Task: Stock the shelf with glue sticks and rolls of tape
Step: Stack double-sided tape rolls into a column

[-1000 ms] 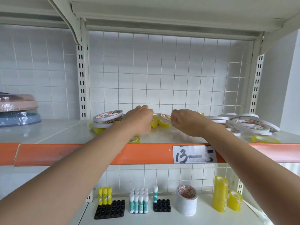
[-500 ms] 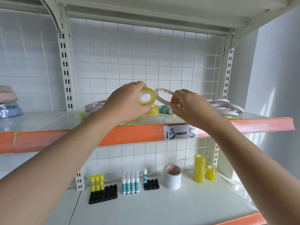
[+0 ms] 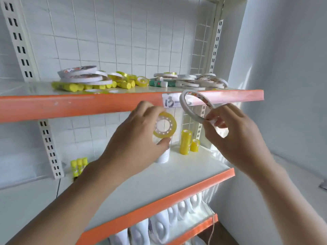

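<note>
My left hand [image 3: 136, 138] pinches a small yellow tape roll [image 3: 165, 127] upright, just below the upper shelf's orange edge [image 3: 70, 106]. My right hand [image 3: 235, 137] pinches a thin white tape ring [image 3: 190, 112] at its lower rim. On the upper shelf lie white tape rings [image 3: 83, 77], yellow glue sticks [image 3: 123, 84], green glue sticks [image 3: 159, 83] and more white rings [image 3: 203, 81]. The lower shelf [image 3: 185, 172] carries a tall stack of yellow tape [image 3: 185, 145], a short yellow roll [image 3: 195, 145], a white roll [image 3: 163, 155] partly behind my left hand, and upright yellow glue sticks [image 3: 78, 165].
A white wall [image 3: 283, 85] closes the right side of the shelving. A handwritten label [image 3: 169, 103] is stuck on the upper orange edge. Slotted uprights [image 3: 50, 149] stand at the left. White bottles [image 3: 159, 228] fill the shelf below.
Both hands have lifted their tape rolls off the upper shelf and lowered them to below its orange edge. The view has tilted down and turned right.
</note>
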Demonstrator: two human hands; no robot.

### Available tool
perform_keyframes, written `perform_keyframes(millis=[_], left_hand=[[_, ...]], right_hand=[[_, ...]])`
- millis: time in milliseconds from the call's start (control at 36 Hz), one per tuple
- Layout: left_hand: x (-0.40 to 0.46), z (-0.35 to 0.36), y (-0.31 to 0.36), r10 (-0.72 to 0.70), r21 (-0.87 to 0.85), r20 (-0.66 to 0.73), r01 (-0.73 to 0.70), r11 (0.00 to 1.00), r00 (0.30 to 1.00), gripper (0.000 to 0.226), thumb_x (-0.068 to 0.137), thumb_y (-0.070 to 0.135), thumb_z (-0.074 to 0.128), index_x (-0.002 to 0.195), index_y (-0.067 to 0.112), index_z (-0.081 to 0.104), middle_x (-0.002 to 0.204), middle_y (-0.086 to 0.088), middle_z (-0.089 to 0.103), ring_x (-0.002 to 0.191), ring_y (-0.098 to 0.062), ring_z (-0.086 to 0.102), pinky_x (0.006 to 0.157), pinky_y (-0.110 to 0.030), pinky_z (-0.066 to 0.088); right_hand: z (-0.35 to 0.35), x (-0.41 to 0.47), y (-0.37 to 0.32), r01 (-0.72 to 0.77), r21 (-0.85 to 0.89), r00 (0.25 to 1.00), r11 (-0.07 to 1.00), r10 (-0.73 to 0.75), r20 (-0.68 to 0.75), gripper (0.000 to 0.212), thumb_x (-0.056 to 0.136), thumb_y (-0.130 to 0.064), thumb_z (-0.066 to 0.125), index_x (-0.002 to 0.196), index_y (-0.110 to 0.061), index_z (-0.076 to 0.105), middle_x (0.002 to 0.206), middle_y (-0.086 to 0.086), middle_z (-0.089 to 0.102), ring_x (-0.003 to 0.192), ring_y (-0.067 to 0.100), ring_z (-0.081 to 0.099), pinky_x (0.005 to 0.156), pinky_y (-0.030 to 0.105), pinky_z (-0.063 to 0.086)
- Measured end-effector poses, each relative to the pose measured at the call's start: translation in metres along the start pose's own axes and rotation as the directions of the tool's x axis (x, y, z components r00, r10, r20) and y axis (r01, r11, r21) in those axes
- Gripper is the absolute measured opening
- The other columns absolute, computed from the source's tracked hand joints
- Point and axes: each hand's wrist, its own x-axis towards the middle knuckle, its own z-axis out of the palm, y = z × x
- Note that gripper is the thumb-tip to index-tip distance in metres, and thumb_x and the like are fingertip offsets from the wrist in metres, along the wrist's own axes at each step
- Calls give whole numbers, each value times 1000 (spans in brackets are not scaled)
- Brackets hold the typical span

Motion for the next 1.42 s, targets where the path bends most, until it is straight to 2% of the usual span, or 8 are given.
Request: perform_keyframes(millis=[139,278,389,611,833,1000,1194,1417], left_hand=[[-16,40,-8,-99,-42,81,102,994,992,60,79,27,74,131,16,47,125,2,46,113,-17,50,85,-35,46],[-20,89,-15,-192,-18,208,200,980,959,52,82,28,71,126,16,48,125,1,45,111,-19,52,83,-29,41],[-16,130,-25,-237,11,301,245,970,924,50,80,25,72,124,18,50,124,0,45,112,-22,52,81,-25,35],[-14,219,-55,-385,119,449,373,920,807,53,76,30,75,123,18,52,126,-4,47,117,-23,50,89,-29,38],[-18,300,-70,-525,200,454,492,847,720,54,79,30,72,125,11,50,124,-9,49,115,-28,51,90,-36,43],[-25,346,-73,-596,240,460,554,797,658,54,81,29,71,126,11,48,125,-9,50,117,-27,48,91,-35,42],[-24,382,-78,-609,240,421,565,789,672,45,86,19,65,127,11,48,125,-11,51,117,-29,45,87,-34,39],[-25,400,-83,-595,217,361,555,803,719,42,89,15,59,129,11,47,125,-10,52,117,-30,44,90,-37,39]], right_hand=[[13,-45,15,-87,-82,989,993,96,109,8,85,-20,66,90,-15,63,86,-5,58,75,16,57,64,33,48],[48,-74,55,-153,-154,961,976,183,206,10,84,-18,67,89,-11,61,84,2,59,72,28,58,59,34,46],[87,-92,94,-215,-176,919,961,260,296,9,85,-19,63,88,-11,61,89,5,61,80,29,60,60,31,43],[153,-121,167,-258,-190,814,947,319,485,18,89,-24,58,100,-10,62,100,5,59,91,28,57,72,37,49],[202,-142,229,-261,-182,750,948,318,580,22,92,-24,55,106,-7,60,106,8,56,94,31,56,72,36,46],[229,-154,255,-261,-152,745,953,299,597,21,92,-24,58,103,-6,61,106,11,56,97,33,55,69,37,45],[253,-160,272,-318,-139,750,938,338,569,17,87,-20,64,95,-5,64,95,15,59,85,39,57,64,41,47],[258,-165,278,-431,-126,710,894,422,564,20,87,-22,62,104,-13,64,107,8,59,101,32,51,74,39,46]])
